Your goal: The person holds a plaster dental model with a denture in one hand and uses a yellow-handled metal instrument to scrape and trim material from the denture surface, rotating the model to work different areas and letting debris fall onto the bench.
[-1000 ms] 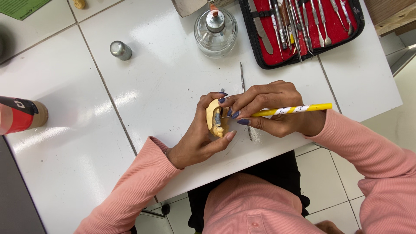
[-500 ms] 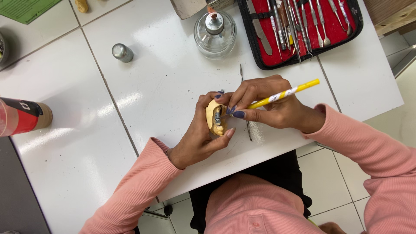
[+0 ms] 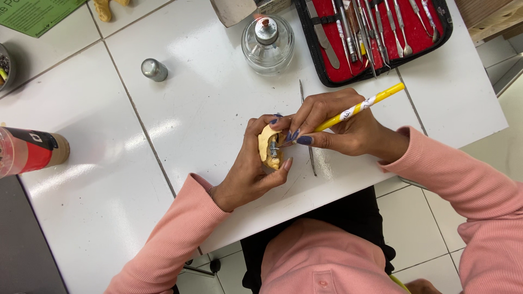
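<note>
White tiled bench. My left hand clamps the yellow plaster dental cast steady; my right hand pinches a yellow-handled brush pen-style, tip on its teeth for control.

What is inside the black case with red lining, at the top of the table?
The black case lies open. On its red lining, a row of slim metal instruments sits side by side, held under a strap. Their upper ends are cut off by the picture edge, so their tips cannot be seen.
</note>
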